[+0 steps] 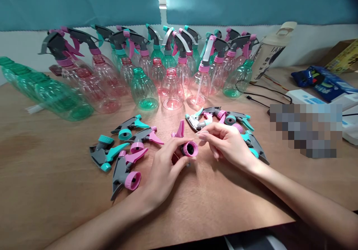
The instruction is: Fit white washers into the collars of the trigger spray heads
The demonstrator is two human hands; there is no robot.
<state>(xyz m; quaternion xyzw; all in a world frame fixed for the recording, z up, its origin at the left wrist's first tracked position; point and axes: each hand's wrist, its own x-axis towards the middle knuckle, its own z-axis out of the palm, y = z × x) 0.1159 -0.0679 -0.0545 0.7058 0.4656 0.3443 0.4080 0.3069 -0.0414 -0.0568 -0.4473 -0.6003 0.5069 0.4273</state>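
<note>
My left hand (165, 164) is closed around a trigger spray head with a pink collar (191, 149), whose open underside faces me; its pink trigger points up and away. Just right of that collar, my right hand (223, 141) has thumb and forefinger pinched together, apart from the spray head; whatever may be between the fingertips is too small to make out. Loose grey spray heads with pink or turquoise parts lie on both sides, such as a pink-collared one (132, 180) left of my left hand and a turquoise one (256, 145) behind my right wrist.
Clear pink bottles (172, 91) and green bottles (144, 91) stand in rows behind, many with spray heads fitted. Several green bottles (60, 97) lean at the left. To the right are a cream tumbler (270, 52), a black cable (263, 92) and a blue packet (324, 82) on the wooden table (41, 175).
</note>
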